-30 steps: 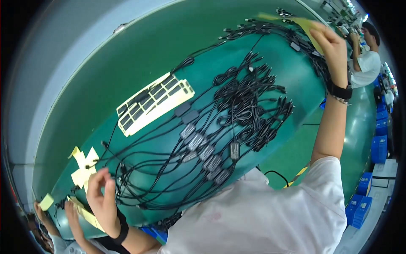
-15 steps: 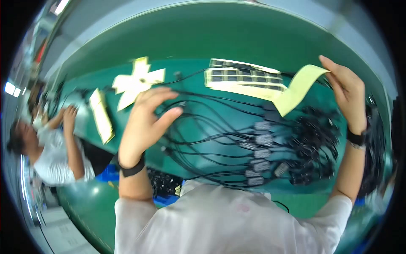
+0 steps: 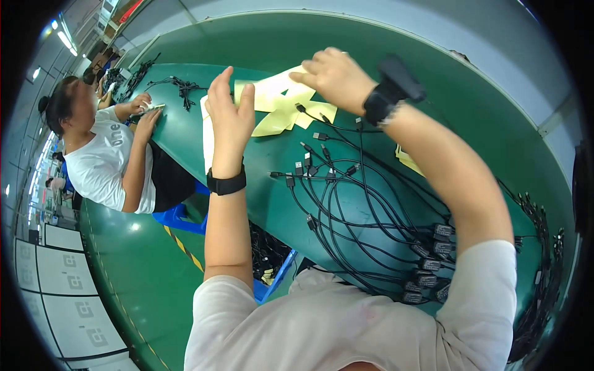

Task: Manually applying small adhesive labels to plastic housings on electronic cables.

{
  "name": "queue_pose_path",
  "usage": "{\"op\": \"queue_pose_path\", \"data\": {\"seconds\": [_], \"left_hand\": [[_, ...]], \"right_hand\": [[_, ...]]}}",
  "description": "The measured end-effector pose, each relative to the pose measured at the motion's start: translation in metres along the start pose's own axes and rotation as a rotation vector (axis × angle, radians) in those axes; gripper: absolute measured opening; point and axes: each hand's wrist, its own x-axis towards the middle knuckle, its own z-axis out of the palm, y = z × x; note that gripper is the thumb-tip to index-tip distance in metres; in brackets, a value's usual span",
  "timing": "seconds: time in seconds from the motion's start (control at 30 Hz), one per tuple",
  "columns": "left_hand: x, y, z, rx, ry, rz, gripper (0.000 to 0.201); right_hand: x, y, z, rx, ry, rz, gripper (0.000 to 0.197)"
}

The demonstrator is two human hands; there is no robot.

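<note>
My left hand [image 3: 231, 120] is raised beside a pile of pale yellow paper strips [image 3: 279, 117], its fingers stretched up and its thumb apart. It holds nothing that I can see. At the far side of the pile, my right hand [image 3: 337, 80] has its fingers bent around the end of a yellow strip; the fingertips are partly hidden. Black cables [image 3: 346, 216] with small plugs fan out over the green table below the hands. Their black box-shaped ends [image 3: 427, 264] lie by my right arm.
A white strip-like bundle [image 3: 208, 133] lies left of my left hand. More yellow paper [image 3: 407, 159] shows behind my right forearm. Black cables [image 3: 541, 266] line the right edge. A co-worker [image 3: 102, 148] sits at the left. A blue bin of black parts [image 3: 269, 250] stands below the table edge.
My right hand has swung left across the table to the paper pile, with the yellow strip. My left hand's fingers now point upward. The view has turned left.
</note>
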Motion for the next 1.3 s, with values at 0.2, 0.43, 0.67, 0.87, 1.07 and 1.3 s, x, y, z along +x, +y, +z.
{"op": "queue_pose_path", "data": {"seconds": [0.2,0.43,0.67,0.87,1.07,1.3], "left_hand": [[-0.009,-0.019,0.038,0.167,-0.275,0.225,0.049],[-0.037,-0.059,0.075,0.349,-0.405,0.117,0.040],[-0.019,-0.024,0.081,0.579,-0.173,0.213,0.033],[-0.037,-0.029,0.101,0.533,-0.455,0.096,0.041],[-0.037,-0.018,0.094,0.511,-0.604,-0.044,0.059],[-0.018,0.038,0.009,-0.057,-0.430,0.397,0.036]], "right_hand": [[0.005,-0.009,0.091,0.324,-0.091,0.020,0.039],[-0.013,-0.012,0.064,0.321,-0.181,0.314,0.030],[-0.016,-0.038,0.078,0.265,-0.347,0.402,0.015],[-0.018,-0.041,0.066,0.235,-0.044,0.509,0.014],[-0.029,-0.044,0.043,0.339,-0.305,0.496,0.027],[-0.090,0.001,-0.161,0.485,-0.364,0.665,0.021]]}}
